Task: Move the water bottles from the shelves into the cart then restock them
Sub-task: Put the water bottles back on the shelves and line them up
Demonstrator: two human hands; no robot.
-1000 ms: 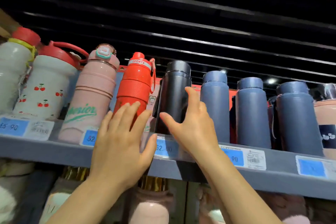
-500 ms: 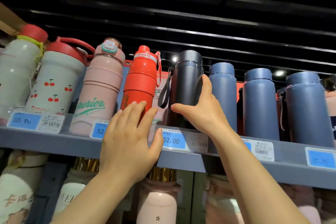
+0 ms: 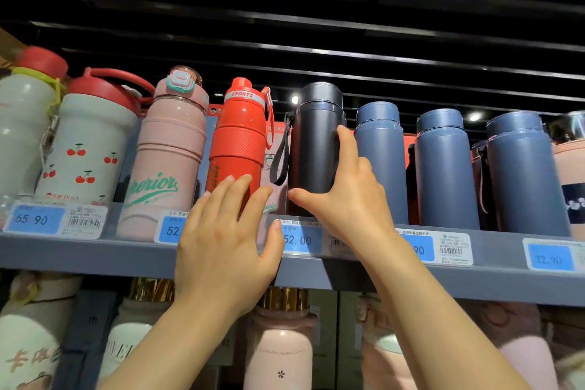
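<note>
Both arms reach up: the right hand grips the black bottle on the shelf, while the left hand rests with fingers straight against the red bottle left of it.

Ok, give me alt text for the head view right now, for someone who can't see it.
The right hand grips a black bottle on the grey shelf, while the left hand reaches open toward the red sports bottle. Pink, cherry-print and blue bottles flank them.
</note>
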